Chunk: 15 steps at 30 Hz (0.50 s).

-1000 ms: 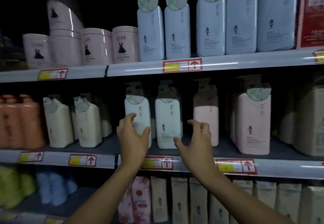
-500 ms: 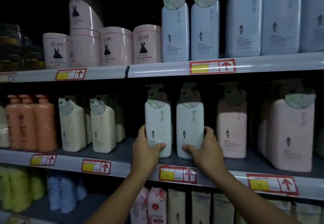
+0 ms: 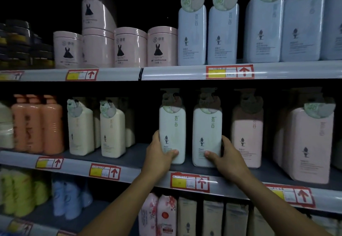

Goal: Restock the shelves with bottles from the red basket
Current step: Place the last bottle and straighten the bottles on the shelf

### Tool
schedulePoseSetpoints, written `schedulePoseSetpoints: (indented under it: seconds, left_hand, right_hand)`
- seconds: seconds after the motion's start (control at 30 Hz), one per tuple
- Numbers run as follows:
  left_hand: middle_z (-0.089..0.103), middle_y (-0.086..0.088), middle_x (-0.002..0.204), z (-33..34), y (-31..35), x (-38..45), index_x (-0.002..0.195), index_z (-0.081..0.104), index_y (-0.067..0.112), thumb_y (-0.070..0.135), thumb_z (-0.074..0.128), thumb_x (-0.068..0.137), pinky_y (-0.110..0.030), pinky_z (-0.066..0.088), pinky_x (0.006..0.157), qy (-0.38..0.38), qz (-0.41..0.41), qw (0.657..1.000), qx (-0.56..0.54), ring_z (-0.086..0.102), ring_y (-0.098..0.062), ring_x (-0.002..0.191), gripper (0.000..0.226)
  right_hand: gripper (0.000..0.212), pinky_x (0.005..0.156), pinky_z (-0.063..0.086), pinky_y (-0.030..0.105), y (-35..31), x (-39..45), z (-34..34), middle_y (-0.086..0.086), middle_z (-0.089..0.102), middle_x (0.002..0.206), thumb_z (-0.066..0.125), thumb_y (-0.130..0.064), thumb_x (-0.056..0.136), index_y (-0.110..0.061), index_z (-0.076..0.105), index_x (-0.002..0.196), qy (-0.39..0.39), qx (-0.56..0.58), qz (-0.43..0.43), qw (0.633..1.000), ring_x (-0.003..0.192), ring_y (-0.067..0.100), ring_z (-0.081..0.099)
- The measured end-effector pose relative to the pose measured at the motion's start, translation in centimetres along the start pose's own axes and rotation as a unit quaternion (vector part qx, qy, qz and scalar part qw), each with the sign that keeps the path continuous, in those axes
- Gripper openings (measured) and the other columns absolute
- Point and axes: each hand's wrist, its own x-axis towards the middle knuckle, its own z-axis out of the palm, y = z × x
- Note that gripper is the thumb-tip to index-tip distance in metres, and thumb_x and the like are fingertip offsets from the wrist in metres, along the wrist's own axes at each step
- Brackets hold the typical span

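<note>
Two white bottles [image 3: 172, 134] upright on middle shelf [image 3: 129, 160]; left hand [image 3: 159, 154] grasps one, right hand [image 3: 225, 158] the other.

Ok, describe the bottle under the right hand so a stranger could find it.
Go to the middle shelf, the one with orange bottles at its left end. Near the centre stand two white bottles; it is the right one, gripped low by the right hand, next to a pink bottle.

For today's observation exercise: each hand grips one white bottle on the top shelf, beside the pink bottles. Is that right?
Not quite. The head view shows the left hand and right hand each gripping one white bottle on the middle shelf, beside the pink bottles.
</note>
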Motion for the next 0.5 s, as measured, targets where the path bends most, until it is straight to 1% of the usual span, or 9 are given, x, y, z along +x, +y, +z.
schedulePoseSetpoints:
  seconds: [0.07,0.13,0.2,0.23,0.27,0.33,0.4,0.47,0.5]
  left_hand:
    - [0.06,0.008,0.133,-0.4,0.4,-0.6,0.143,0.039,0.025,0.014,0.082,0.08,-0.015,0.045,0.086,-0.006,0.008,1.0,0.011,0.057,-0.007,0.115,0.077]
    - [0.05,0.013,0.134,-1.1,0.7,-1.3,0.15,0.032,0.023,0.017,0.082,0.082,-0.018,0.041,0.096,-0.002,0.017,1.0,0.022,0.049,-0.005,0.123,0.085]
    - [0.045,0.007,0.146,-2.1,0.5,-2.1,0.156,0.025,0.021,0.023,0.08,0.084,-0.025,0.034,0.11,0.019,0.02,0.999,0.034,0.041,-0.009,0.135,0.09]
    - [0.042,0.004,0.152,-2.8,0.2,-2.5,0.156,0.026,0.022,0.026,0.078,0.086,-0.029,0.032,0.115,0.032,0.021,0.998,0.043,0.038,-0.012,0.141,0.088]
    - [0.042,0.002,0.154,-3.7,-0.2,-2.9,0.155,0.03,0.022,0.027,0.077,0.087,-0.032,0.033,0.117,0.048,0.025,0.997,0.055,0.038,-0.014,0.142,0.083]
    - [0.051,0.001,0.145,-5.8,-1.4,-3.5,0.147,0.043,0.019,0.025,0.074,0.09,-0.031,0.039,0.113,0.102,0.04,0.99,0.089,0.046,-0.015,0.135,0.066]
    - [0.057,0.001,0.132,-8.1,-2.7,-3.6,0.137,0.052,0.016,0.021,0.073,0.09,-0.022,0.042,0.101,0.174,0.04,0.978,0.11,0.055,-0.016,0.122,0.051]
    - [0.059,0.0,0.128,-10.0,-3.7,-3.4,0.133,0.055,0.015,0.019,0.073,0.089,-0.012,0.036,0.09,0.233,0.017,0.966,0.113,0.055,-0.014,0.115,0.047]
    - [0.059,-0.001,0.128,-10.8,-4.2,-3.1,0.133,0.055,0.014,0.019,0.074,0.089,-0.011,0.033,0.087,0.249,0.005,0.962,0.111,0.054,-0.012,0.113,0.048]
  right_hand:
    - [0.055,0.092,0.047,0.032,-0.6,-1.1,0.2,0.007,0.064,0.134,0.075,-0.027,0.089,-0.013,0.05,0.136,0.063,-0.01,-0.002,0.998,0.12,0.027,0.062]
    - [0.055,0.097,0.049,0.038,-1.3,-2.8,0.8,0.009,0.061,0.133,0.073,-0.028,0.09,-0.01,0.05,0.137,0.149,-0.027,-0.051,0.987,0.119,0.027,0.06]
    - [0.048,0.097,0.051,0.04,-2.5,-4.4,2.0,0.004,0.057,0.127,0.07,-0.024,0.092,-0.012,0.052,0.134,0.182,-0.023,-0.128,0.975,0.115,0.021,0.056]
    - [0.042,0.095,0.05,0.037,-3.1,-5.1,2.8,0.001,0.055,0.122,0.069,-0.023,0.092,-0.014,0.054,0.13,0.178,-0.02,-0.161,0.971,0.111,0.017,0.055]
    - [0.037,0.092,0.049,0.033,-3.5,-5.7,3.7,-0.003,0.053,0.117,0.07,-0.021,0.091,-0.016,0.056,0.125,0.165,-0.018,-0.188,0.968,0.108,0.014,0.055]
    - [0.031,0.087,0.045,0.024,-4.0,-6.7,6.0,-0.007,0.052,0.109,0.072,-0.017,0.089,-0.019,0.059,0.117,0.13,-0.015,-0.22,0.967,0.101,0.01,0.055]
    - [0.03,0.082,0.043,0.016,-4.5,-7.6,8.6,-0.009,0.053,0.107,0.074,-0.014,0.087,-0.022,0.06,0.113,0.086,-0.005,-0.241,0.967,0.097,0.008,0.057]
    - [0.03,0.083,0.044,0.016,-5.2,-7.9,11.4,-0.01,0.053,0.107,0.073,-0.013,0.087,-0.025,0.059,0.11,0.044,0.013,-0.266,0.963,0.097,0.008,0.057]
    - [0.028,0.084,0.043,0.016,-5.7,-7.8,12.7,-0.01,0.053,0.106,0.072,-0.015,0.088,-0.026,0.059,0.11,0.029,0.018,-0.277,0.96,0.098,0.006,0.056]
